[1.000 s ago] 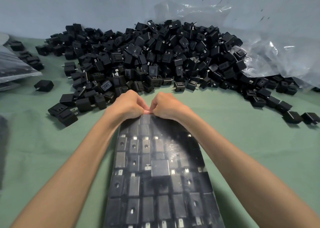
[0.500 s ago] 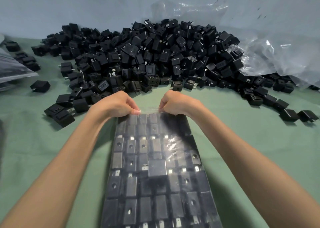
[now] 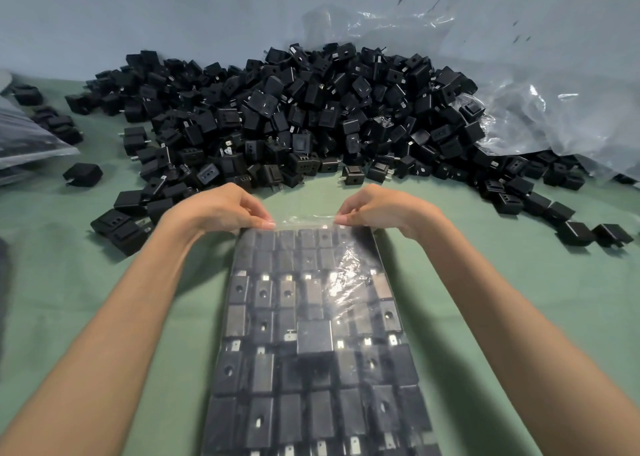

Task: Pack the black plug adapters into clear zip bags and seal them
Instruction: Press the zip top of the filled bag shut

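Observation:
A long clear zip bag [image 3: 311,334] lies flat on the green table, running from the bottom edge up to the middle. Rows of black plug adapters fill it. My left hand [image 3: 214,210] pinches the bag's top strip at its left end. My right hand [image 3: 377,206] pinches the same strip at its right end. The strip stretches between the two pinches. Behind the hands rises a big heap of loose black adapters [image 3: 294,120].
Crumpled clear plastic sheeting [image 3: 540,109] lies at the back right against the wall. Another filled bag [image 3: 20,144] sits at the left edge. Stray adapters lie at the right [image 3: 575,232] and left [image 3: 83,174]. Green table surface [image 3: 519,282] flanks the bag.
My hands started together at the middle of the bag's top strip. They have slid apart along it, the left going left and the right going right, to its two ends.

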### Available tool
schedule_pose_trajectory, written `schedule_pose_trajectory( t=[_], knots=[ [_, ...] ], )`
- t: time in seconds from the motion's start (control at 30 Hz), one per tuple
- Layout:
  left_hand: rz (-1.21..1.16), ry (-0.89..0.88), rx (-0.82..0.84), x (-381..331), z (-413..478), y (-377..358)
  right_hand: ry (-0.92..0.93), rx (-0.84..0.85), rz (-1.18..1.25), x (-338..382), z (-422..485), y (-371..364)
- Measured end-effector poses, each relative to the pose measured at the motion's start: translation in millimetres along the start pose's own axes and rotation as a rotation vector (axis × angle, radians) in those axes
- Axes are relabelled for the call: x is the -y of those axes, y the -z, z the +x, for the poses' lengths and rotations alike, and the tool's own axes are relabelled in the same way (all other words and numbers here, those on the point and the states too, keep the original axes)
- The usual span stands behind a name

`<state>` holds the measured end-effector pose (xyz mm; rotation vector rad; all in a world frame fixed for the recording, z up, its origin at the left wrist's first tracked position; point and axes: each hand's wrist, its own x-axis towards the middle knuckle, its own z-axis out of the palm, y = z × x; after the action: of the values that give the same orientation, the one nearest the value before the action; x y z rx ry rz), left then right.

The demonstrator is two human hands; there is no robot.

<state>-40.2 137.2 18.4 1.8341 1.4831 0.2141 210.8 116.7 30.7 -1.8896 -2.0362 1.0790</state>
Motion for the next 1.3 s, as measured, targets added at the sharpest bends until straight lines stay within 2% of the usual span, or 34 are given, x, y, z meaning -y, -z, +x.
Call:
schedule_pose_trajectory(
  t=[0.43, 0.6, 0.83, 1.1, 1.3],
  knots=[
    [0.016, 0.04, -0.145, 1.8, 8.0, -11.1, -0.041, -0.204, -0.081, -5.4, 4.5, -16.5],
    [-0.045, 0.013, -0.026, 5.1, 1.8, -1.5, -0.035, -0.095, 0.129, -17.3, -10.9, -2.8],
    [0.042, 0.022, -0.017, 8.9, 4.7, 2.7, -0.055, -0.088, 0.097, -24.1, -12.1, 6.0],
    [0.091, 0.064, -0.101, 2.5, 8.9, -9.5, -0.087, -0.115, 0.056, -21.4, -5.6, -5.4],
    [-0.028, 0.044, -0.054, 7.7, 3.7, 1.9, -0.044, -0.138, 0.094, -26.4, -10.2, 2.5]
  ],
)
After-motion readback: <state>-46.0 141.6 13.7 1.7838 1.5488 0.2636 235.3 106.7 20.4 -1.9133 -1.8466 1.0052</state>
